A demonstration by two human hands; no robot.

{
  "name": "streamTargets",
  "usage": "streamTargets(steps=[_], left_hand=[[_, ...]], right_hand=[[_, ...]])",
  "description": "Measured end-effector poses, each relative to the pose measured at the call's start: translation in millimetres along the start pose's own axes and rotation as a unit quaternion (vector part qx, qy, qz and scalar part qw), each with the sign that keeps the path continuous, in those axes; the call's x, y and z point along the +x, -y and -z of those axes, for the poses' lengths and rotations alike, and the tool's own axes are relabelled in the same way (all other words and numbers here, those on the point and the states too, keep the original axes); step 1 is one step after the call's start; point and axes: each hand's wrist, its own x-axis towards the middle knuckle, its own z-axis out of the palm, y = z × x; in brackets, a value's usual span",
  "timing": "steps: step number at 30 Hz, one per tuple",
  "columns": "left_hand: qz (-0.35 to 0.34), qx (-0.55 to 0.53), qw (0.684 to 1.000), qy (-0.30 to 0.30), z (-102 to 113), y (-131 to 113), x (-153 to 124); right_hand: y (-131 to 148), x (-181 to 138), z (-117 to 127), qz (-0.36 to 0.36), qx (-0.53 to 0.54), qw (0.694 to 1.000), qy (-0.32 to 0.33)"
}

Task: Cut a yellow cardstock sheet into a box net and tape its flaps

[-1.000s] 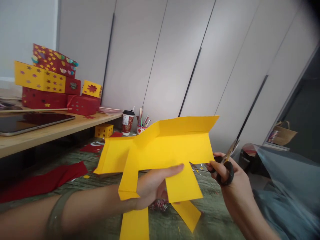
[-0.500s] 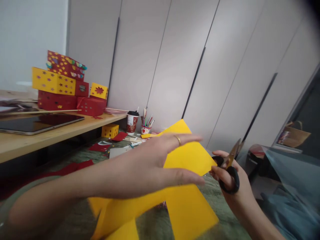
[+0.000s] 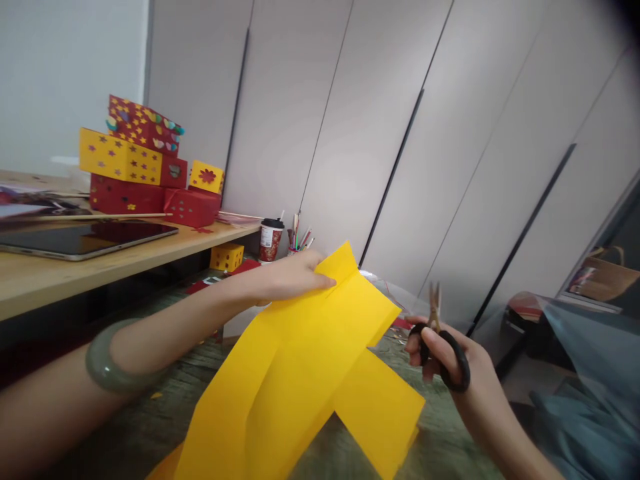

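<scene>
A large sheet of yellow paper [image 3: 295,360], cut and creased with flaps, fills the middle above the green work surface. My left hand [image 3: 295,275] pinches its upper edge, thumb on top and the other fingers mostly hidden behind. One square flap [image 3: 383,407] sticks out to the lower right. To the right of the paper, my right hand [image 3: 450,353] holds black-handled scissors [image 3: 435,313], fingers in the loops and blades pointing up, slightly apart. The scissors do not touch the paper.
A wooden shelf [image 3: 200,248] at left carries a tablet [image 3: 90,239] and stacked red and yellow paper boxes [image 3: 130,160]. Beyond the paper stand a lidded paper cup [image 3: 271,240] and a pen holder with pens [image 3: 300,237]. Clear plastic [image 3: 575,353] lies at right.
My left hand has gone from stretched fingers over the paper to a pinch at its far edge. The paper has turned and spread. My right hand has swung the scissors' blades more upright.
</scene>
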Motion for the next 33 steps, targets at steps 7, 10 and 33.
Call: streamTargets(steps=[7, 10, 33], left_hand=[[-0.024, 0.100, 0.994, -0.025, 0.3, -17.0, -12.3], [-0.037, 0.137, 0.990, -0.028, -2.5, -20.8, -18.5], [-0.019, 0.204, 0.975, -0.082, -8.4, -30.2, -25.7]], right_hand=[[6.5, -4.4, -0.8, -0.045, -0.076, 0.991, 0.099], [11.1, -6.5, -1.6, -0.041, -0.092, 0.987, 0.121], [4.6, -5.6, 0.5, -0.068, -0.068, 0.990, 0.107]])
